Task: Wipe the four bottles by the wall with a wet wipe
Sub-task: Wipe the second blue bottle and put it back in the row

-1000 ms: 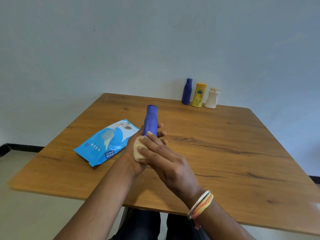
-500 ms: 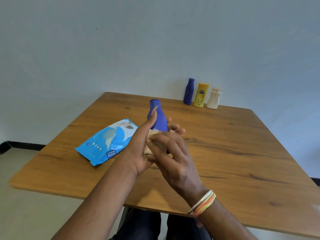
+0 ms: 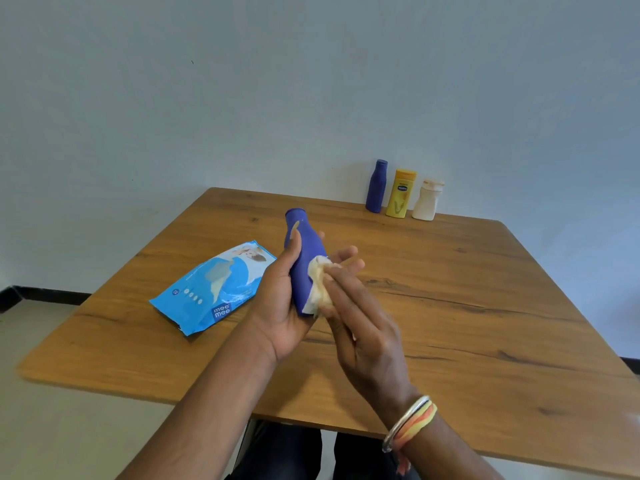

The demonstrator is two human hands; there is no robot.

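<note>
Under right hand [image 3: 363, 327], wipe [image 3: 319, 284] half hidden, against bottle [image 3: 305, 252]

The base of the tilted dark-blue plastic bottle [image 3: 306, 251] is hidden in the left hand [image 3: 277, 306] — the label of the yellow plastic bottle [image 3: 401, 194] cannot be read.

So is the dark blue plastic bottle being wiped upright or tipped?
Tipped. The left hand grips the dark blue plastic bottle with its cap leaning left; the right hand presses a white wipe against it.
</note>
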